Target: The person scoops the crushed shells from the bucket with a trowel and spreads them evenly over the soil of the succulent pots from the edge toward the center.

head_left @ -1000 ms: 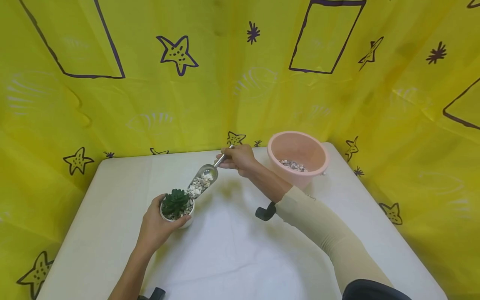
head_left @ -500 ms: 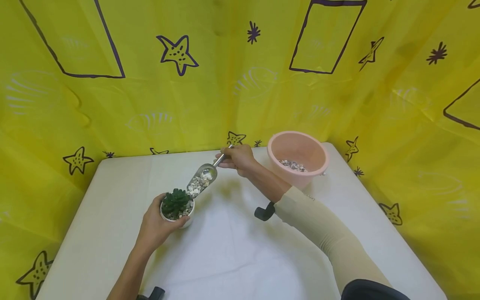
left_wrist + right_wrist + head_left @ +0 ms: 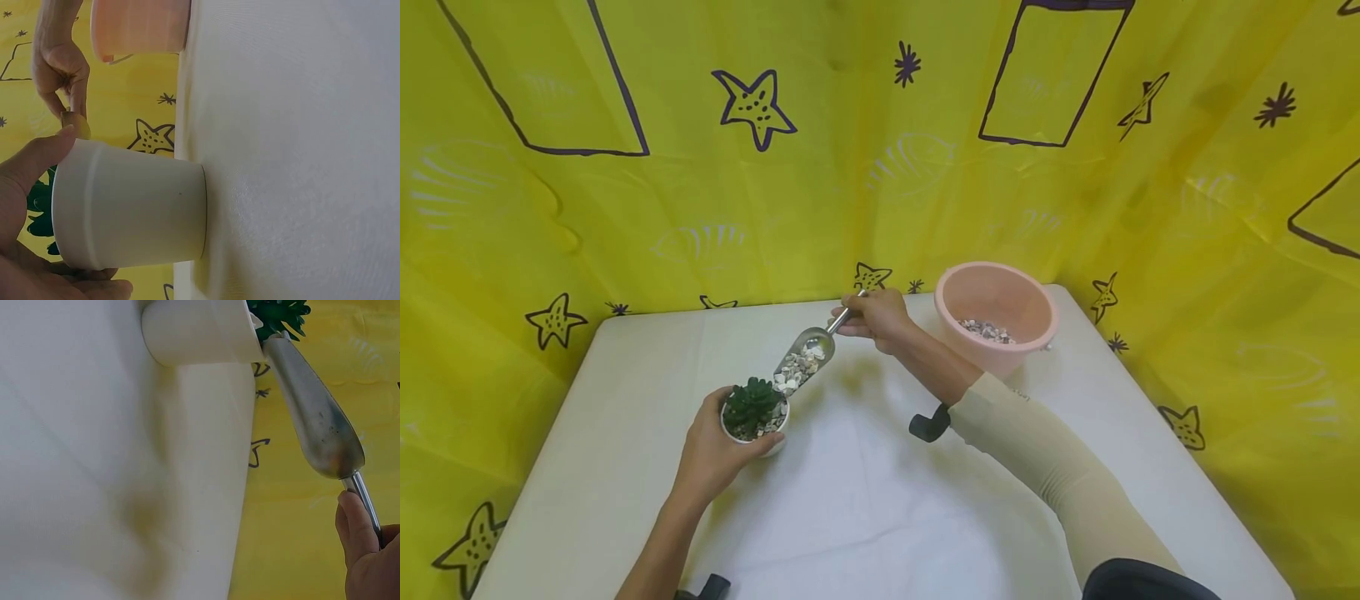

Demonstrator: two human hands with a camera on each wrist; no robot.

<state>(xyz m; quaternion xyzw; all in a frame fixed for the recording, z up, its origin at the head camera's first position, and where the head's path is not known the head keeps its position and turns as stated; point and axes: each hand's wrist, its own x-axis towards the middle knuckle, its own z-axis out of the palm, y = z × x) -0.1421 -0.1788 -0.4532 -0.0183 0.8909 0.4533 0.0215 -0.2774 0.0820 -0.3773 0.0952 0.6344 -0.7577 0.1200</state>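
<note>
A small white pot (image 3: 134, 206) stands on the table, holding a green succulent (image 3: 752, 405) with pebbles around it. My left hand (image 3: 715, 446) grips the pot near its rim, thumb on the near side and fingers on the far side. By its handle, my right hand (image 3: 880, 319) holds a metal scoop (image 3: 319, 419). White and grey pebbles (image 3: 801, 367) fill much of the scoop. It tilts down to the left, its tip at the pot's rim beside the succulent. The right wrist view shows only the scoop's underside, so its load is hidden there.
A pink bucket (image 3: 1037, 333) with pebbles (image 3: 987, 331) in its bottom stands at the back right of the white-covered table (image 3: 865, 500). A yellow patterned curtain (image 3: 820, 200) hangs behind and along the sides.
Both hands, the pot and the bucket stay in nearly the same place. The scoop's tip has shifted very slightly, and some pebbles near it lie differently.
</note>
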